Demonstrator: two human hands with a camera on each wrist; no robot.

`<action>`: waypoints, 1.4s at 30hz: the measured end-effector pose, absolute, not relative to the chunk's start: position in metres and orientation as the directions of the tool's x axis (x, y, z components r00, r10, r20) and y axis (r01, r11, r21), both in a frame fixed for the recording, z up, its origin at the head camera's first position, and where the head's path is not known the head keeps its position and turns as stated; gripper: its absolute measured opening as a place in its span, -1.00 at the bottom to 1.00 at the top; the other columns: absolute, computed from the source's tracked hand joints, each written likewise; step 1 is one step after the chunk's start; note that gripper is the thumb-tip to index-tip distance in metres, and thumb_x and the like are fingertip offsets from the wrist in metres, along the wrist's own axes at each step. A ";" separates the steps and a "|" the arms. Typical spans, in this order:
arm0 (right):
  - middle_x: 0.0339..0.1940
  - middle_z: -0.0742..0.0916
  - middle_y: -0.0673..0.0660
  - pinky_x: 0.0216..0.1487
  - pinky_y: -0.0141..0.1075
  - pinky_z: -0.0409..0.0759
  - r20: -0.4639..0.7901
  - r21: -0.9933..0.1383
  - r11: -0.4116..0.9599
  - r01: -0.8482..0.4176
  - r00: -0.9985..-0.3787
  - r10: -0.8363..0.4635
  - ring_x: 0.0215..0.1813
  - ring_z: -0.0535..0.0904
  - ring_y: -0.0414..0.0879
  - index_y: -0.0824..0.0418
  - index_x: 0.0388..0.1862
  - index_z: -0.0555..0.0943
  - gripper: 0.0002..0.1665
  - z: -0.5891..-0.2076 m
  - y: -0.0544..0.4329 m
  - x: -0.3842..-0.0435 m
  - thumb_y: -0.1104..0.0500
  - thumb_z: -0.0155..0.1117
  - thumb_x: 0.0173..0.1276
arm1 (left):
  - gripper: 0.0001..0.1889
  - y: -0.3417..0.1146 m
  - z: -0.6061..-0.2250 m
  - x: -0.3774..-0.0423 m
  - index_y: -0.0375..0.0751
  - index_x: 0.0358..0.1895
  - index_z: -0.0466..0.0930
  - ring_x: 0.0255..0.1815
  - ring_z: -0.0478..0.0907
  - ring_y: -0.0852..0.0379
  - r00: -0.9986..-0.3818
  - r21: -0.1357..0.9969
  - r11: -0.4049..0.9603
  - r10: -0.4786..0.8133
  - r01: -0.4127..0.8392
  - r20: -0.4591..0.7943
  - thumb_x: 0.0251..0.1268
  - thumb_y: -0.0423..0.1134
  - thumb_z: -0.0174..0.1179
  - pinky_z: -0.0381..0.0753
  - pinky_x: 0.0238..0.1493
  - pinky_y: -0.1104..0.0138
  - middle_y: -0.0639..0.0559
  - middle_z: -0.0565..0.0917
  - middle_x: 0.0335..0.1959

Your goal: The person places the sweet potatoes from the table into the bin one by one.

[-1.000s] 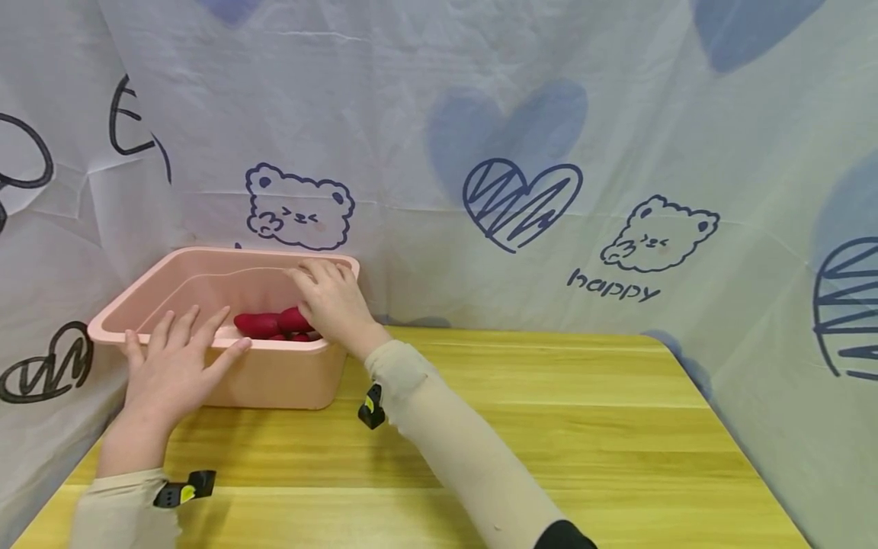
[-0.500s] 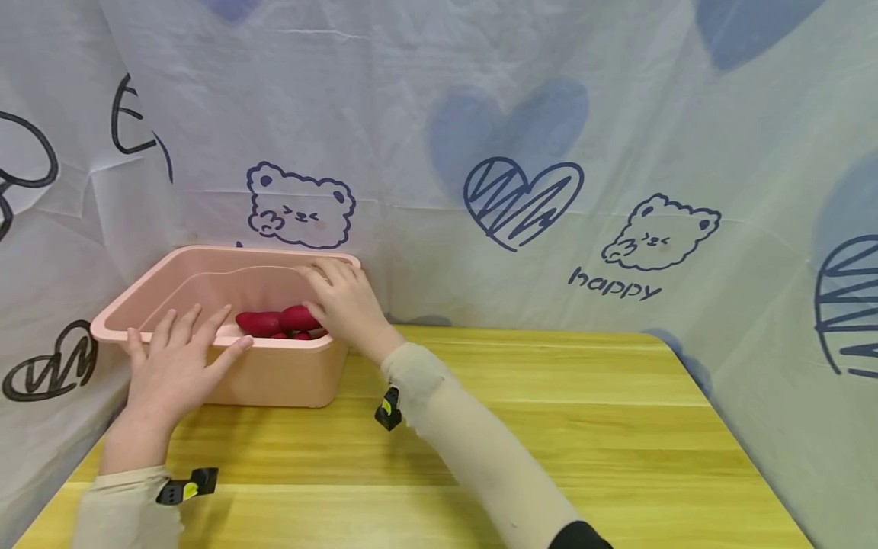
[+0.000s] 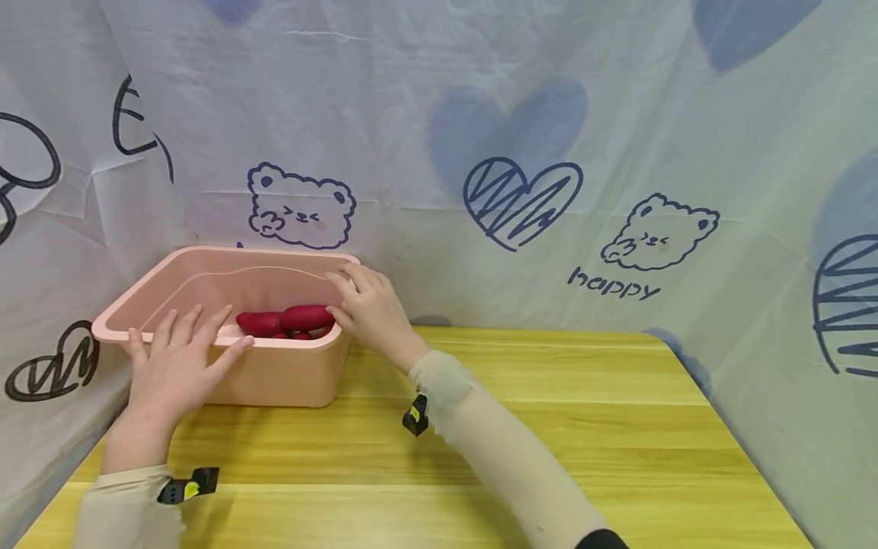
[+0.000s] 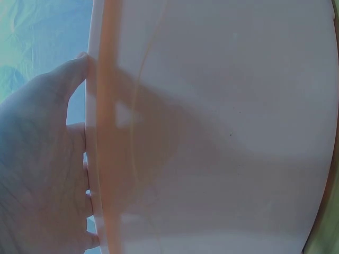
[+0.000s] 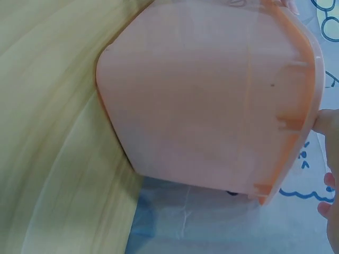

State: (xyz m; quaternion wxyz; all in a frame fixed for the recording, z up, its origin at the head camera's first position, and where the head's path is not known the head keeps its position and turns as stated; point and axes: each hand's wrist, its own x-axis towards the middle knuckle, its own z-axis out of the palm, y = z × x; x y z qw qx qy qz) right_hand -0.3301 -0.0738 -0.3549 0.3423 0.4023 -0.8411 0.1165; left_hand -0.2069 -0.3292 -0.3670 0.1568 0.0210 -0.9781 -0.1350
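Note:
A pink plastic bin (image 3: 274,374) stands at the left of the table. Inside it lie several dark red, elongated, tapered things like sweet potatoes (image 3: 306,316), partly hidden by the near wall. My left hand (image 3: 171,366) rests on the near rim with its fingers spread and fairly straight. In the left wrist view, the thumb and fingertips of the left hand (image 4: 42,137) are right at the rim. Over the bin's right rim is my right hand (image 3: 373,309), fingers loosely bent and nothing seen in them. The right wrist view has its thumb (image 5: 323,121) against the rim.
The wood-grain table (image 3: 549,427) extends to the right of the bin. A pale cloth (image 3: 425,229) printed with hearts and bears hangs behind the table and along both sides. The bin stands close to the cloth at the left.
My right hand has moved right, from over the inside of the bin to its right rim, uncovering more of the red things. The left hand has stayed on the near rim.

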 end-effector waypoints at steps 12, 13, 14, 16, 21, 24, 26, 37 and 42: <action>0.23 0.61 0.16 0.34 -0.07 0.49 0.701 0.047 0.655 -0.754 -0.442 -0.559 0.31 0.50 0.03 0.12 0.26 0.52 -0.42 -0.358 -0.036 -0.325 -0.04 0.34 0.31 | -0.22 -0.327 -0.366 -0.209 0.06 0.54 0.06 0.47 -0.08 -0.49 -0.949 0.268 0.963 -0.073 0.013 0.305 0.39 0.40 -0.23 -0.48 0.31 -0.50 -0.41 0.14 0.47; 0.24 0.61 0.16 0.34 -0.07 0.49 0.699 0.045 0.661 -0.749 -0.450 -0.557 0.32 0.49 0.03 0.11 0.27 0.51 -0.41 -0.359 -0.032 -0.324 -0.05 0.33 0.32 | -0.22 -0.327 -0.366 -0.209 0.05 0.54 0.07 0.47 -0.08 -0.49 -0.950 0.269 0.963 -0.071 0.014 0.305 0.39 0.40 -0.23 -0.48 0.31 -0.50 -0.41 0.16 0.46; 0.24 0.61 0.16 0.35 -0.07 0.48 0.694 0.045 0.671 -0.740 -0.459 -0.554 0.33 0.49 0.03 0.11 0.28 0.51 -0.40 -0.360 -0.027 -0.323 -0.06 0.33 0.32 | -0.22 -0.327 -0.365 -0.209 0.03 0.53 0.07 0.47 -0.08 -0.49 -0.951 0.270 0.963 -0.070 0.015 0.303 0.39 0.39 -0.23 -0.48 0.30 -0.51 -0.40 0.16 0.46; 0.26 0.60 0.17 0.37 -0.08 0.47 0.681 0.040 0.690 -0.722 -0.486 -0.548 0.34 0.48 0.03 0.10 0.31 0.48 -0.38 -0.361 -0.019 -0.321 -0.09 0.31 0.33 | -0.22 -0.326 -0.365 -0.209 0.00 0.52 0.10 0.46 -0.07 -0.49 -0.951 0.269 0.963 -0.067 0.017 0.300 0.39 0.39 -0.23 -0.48 0.29 -0.52 -0.39 0.19 0.45; 0.29 0.57 0.20 0.37 -0.02 0.46 0.661 0.011 0.726 -0.687 -0.540 -0.521 0.38 0.45 0.09 0.11 0.35 0.44 -0.31 -0.365 0.007 -0.316 -0.12 0.32 0.31 | -0.25 -0.321 -0.361 -0.209 -0.08 0.47 0.19 0.44 0.01 -0.45 -0.953 0.268 0.963 -0.050 0.034 0.300 0.42 0.36 -0.24 -0.43 0.27 -0.55 -0.38 0.23 0.43; 0.30 0.56 0.23 0.33 0.02 0.48 0.661 -0.013 0.736 -0.677 -0.558 -0.501 0.38 0.44 0.13 0.13 0.36 0.42 -0.28 -0.367 0.024 -0.315 -0.11 0.34 0.29 | -0.30 -0.316 -0.359 -0.209 -0.09 0.45 0.22 0.43 0.05 -0.44 -0.948 0.267 0.962 -0.029 0.060 0.318 0.46 0.31 -0.23 -0.38 0.26 -0.56 -0.38 0.24 0.43; 0.31 0.54 0.25 0.34 0.05 0.47 0.657 -0.037 0.739 -0.672 -0.574 -0.489 0.38 0.43 0.15 0.15 0.37 0.41 -0.27 -0.369 0.035 -0.313 -0.09 0.34 0.30 | -0.34 -0.313 -0.357 -0.207 -0.08 0.44 0.24 0.43 0.06 -0.44 -0.942 0.263 0.962 -0.015 0.078 0.336 0.48 0.27 -0.21 -0.36 0.28 -0.55 -0.37 0.24 0.43; 0.36 0.49 0.28 0.38 0.16 0.39 0.592 -0.143 0.799 -0.584 -0.697 -0.404 0.40 0.39 0.20 0.15 0.42 0.34 -0.25 -0.378 0.092 -0.301 -0.05 0.32 0.33 | -0.36 -0.282 -0.349 -0.201 -0.06 0.45 0.24 0.45 0.07 -0.43 -0.921 0.192 0.972 0.053 0.137 0.387 0.42 0.18 -0.01 -0.25 0.31 -0.52 -0.37 0.24 0.44; 0.35 0.49 0.29 0.36 0.16 0.40 0.574 -0.157 0.826 -0.542 -0.730 -0.370 0.39 0.40 0.21 0.15 0.43 0.33 -0.26 -0.383 0.115 -0.293 -0.08 0.28 0.36 | -0.36 -0.267 -0.349 -0.199 0.00 0.44 0.25 0.45 0.08 -0.39 -0.903 0.154 0.974 0.085 0.164 0.422 0.39 0.17 0.05 -0.19 0.32 -0.51 -0.32 0.24 0.45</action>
